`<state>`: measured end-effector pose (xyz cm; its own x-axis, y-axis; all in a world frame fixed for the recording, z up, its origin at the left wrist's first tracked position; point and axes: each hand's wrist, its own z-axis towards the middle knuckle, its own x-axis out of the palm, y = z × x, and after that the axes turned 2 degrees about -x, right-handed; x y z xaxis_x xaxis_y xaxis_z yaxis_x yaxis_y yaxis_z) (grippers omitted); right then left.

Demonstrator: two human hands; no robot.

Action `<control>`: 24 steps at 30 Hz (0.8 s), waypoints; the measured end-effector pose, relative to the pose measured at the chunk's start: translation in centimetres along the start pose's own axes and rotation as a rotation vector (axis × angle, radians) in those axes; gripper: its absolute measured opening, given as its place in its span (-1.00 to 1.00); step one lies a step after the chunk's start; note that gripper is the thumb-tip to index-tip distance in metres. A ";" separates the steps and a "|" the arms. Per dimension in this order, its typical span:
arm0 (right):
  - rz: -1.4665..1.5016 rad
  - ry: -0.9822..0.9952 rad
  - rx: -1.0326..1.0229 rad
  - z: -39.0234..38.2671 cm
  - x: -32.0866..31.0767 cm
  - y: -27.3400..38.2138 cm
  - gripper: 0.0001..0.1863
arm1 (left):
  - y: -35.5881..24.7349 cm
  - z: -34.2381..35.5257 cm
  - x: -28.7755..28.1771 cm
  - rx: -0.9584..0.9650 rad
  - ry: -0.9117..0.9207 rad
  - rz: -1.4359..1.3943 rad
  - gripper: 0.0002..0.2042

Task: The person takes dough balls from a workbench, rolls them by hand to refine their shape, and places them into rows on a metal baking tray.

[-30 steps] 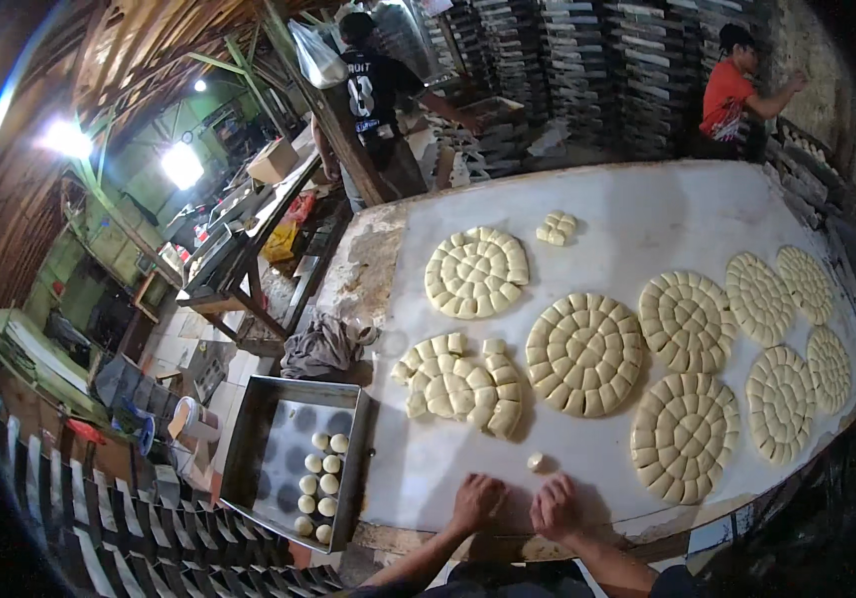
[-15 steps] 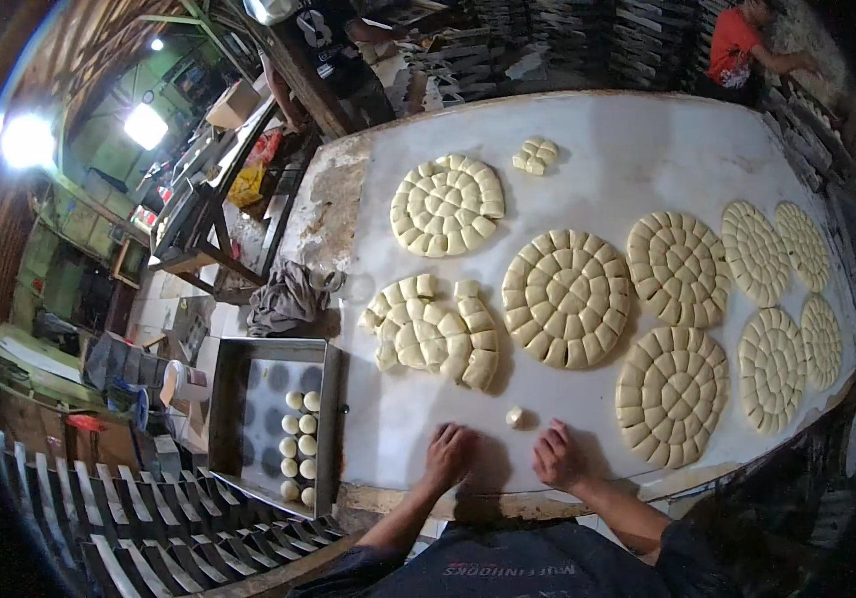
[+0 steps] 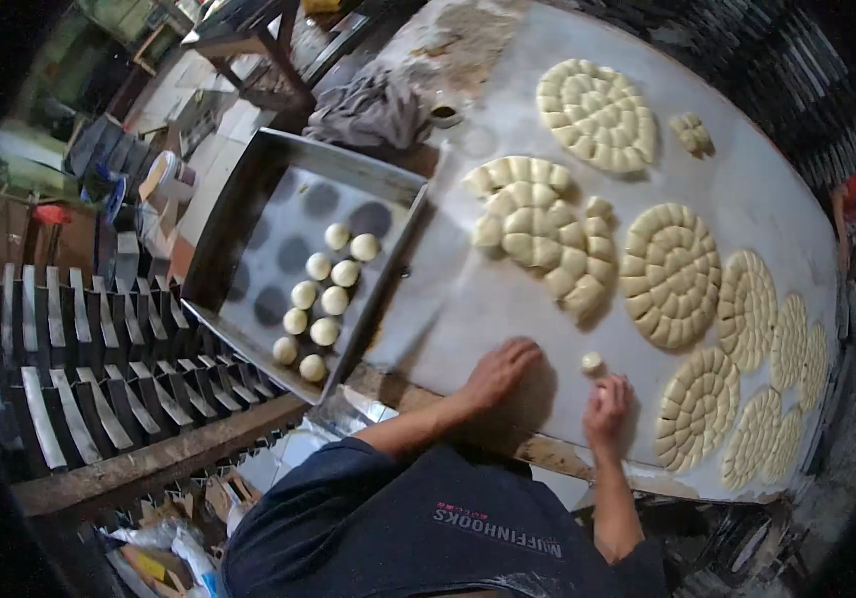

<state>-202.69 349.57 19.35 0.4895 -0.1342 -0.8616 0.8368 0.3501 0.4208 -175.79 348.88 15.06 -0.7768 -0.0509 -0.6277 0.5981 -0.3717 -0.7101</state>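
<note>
dough piece (image 3: 592, 363), small and pale, sits alone on the whitish tabletop (image 3: 448, 289), well to the right of the metal tray (image 3: 413, 221). the right hand (image 3: 607, 407), also well right of the tray, rests just beside it; its fingers are curled inward, and whether they grip anything cannot be told. the left hand (image 3: 500, 371), nearer the tray and to its right, lies palm down with fingers bent together; what may be under the palm is hidden. inside the tray, ten smooth dough balls (image 3: 334, 300) stand in two rows toward its right wall. right of the tray lies a partly broken-up dough round (image 3: 538, 224), and farther right, a group of seven scored rounds (image 3: 672, 276). beyond the tray's far right corner is a crumpled grey cloth (image 3: 368, 108); left of the tray, rows of metal strips (image 3: 104, 419).
</note>
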 end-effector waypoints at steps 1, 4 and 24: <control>0.044 0.083 0.115 -0.5 -1.0 -0.9 -0.90 | -0.5 -1.6 -2.1 0.021 0.034 -0.015 -0.53; 0.082 0.416 0.620 0.8 -4.9 -3.7 -0.76 | 0.6 -2.7 -11.9 -0.331 0.266 -0.264 -0.53; 0.407 -0.083 -0.445 18.4 12.4 28.7 -0.79 | 11.7 1.9 -32.7 -0.389 -0.247 0.358 -0.40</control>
<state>-168.10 340.84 25.92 0.7810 0.0268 -0.6239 0.4039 0.7403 0.5374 -143.81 344.41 27.88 -0.5077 -0.3429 -0.7904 0.8242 0.0740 -0.5615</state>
